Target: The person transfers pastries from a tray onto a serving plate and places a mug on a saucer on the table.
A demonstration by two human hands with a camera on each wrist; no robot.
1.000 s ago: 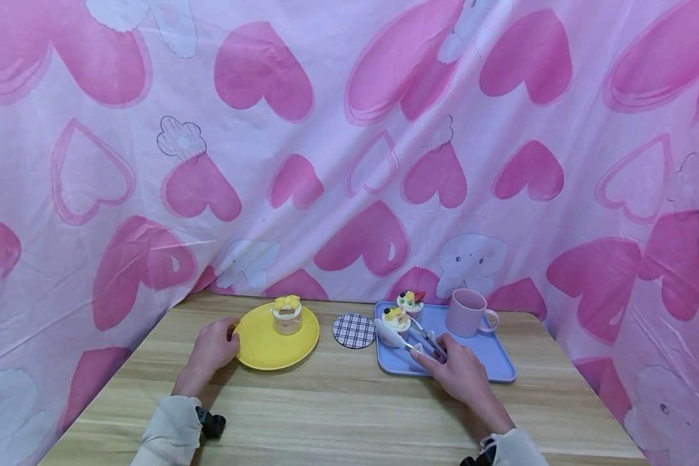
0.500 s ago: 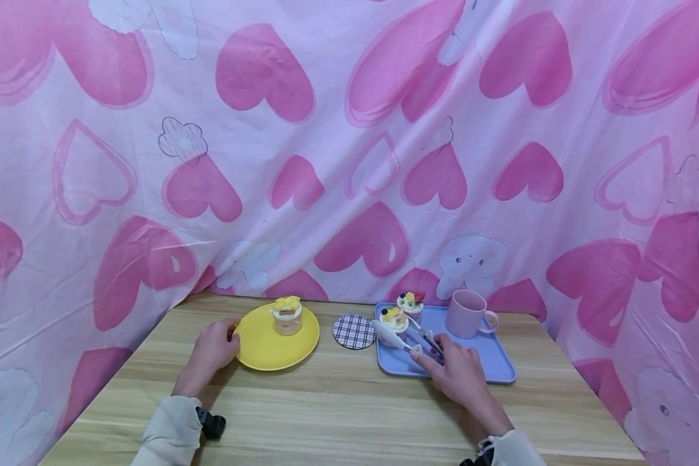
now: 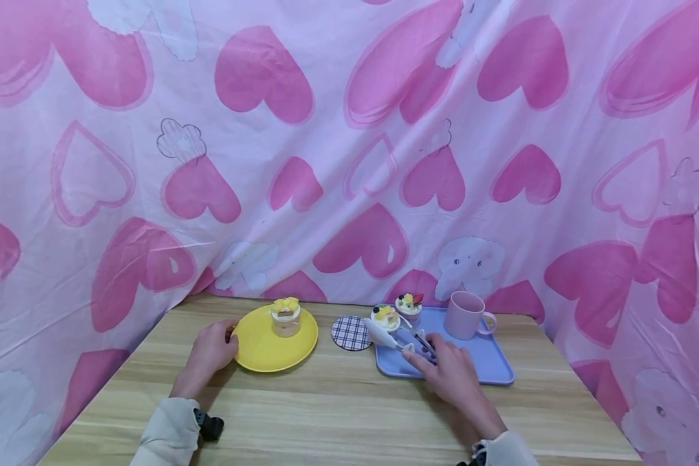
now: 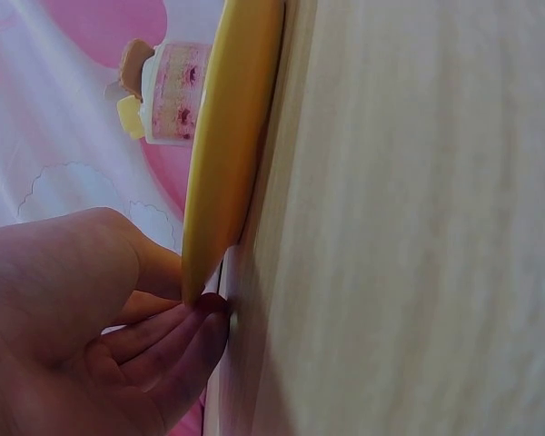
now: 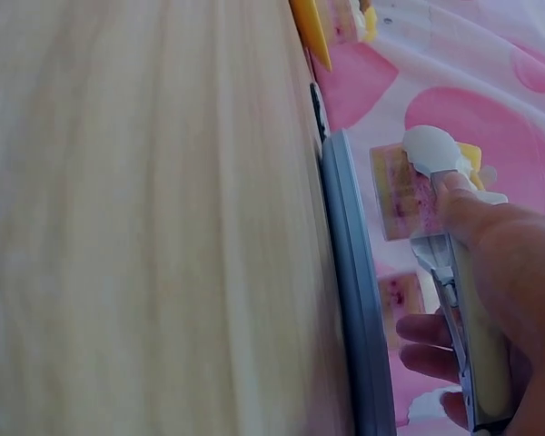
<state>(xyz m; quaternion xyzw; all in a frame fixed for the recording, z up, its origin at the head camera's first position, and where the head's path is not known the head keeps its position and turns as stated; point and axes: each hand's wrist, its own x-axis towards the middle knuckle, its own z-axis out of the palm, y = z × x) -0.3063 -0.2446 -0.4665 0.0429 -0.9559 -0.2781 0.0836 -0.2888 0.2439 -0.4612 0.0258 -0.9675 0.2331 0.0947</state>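
My left hand (image 3: 208, 353) pinches the left rim of a yellow plate (image 3: 262, 349), thumb above and fingers below in the left wrist view. A small dessert cup (image 3: 286, 320) topped with yellow pieces stands on that plate. My right hand (image 3: 453, 370) grips a pair of tongs (image 3: 380, 332) with white tips. Between the tips is a second fruit-topped dessert cup (image 3: 386, 316), over the left end of the blue tray (image 3: 489, 362). The right wrist view shows this layered cup (image 5: 395, 191) apart from the tray's edge. A third dessert cup (image 3: 409, 307) stands behind it on the tray.
A pink mug (image 3: 463, 317) stands at the tray's right rear. Between plate and tray lies a round checked coaster (image 3: 348, 334), partly covered by the tong tip. A pink heart-patterned curtain (image 3: 361, 246) hangs close behind the wooden table (image 3: 326, 414).
My right hand has moved slightly left with the tongs, and the dessert cup between their tips has shifted left and up off the tray. My left hand stays at the plate's rim.
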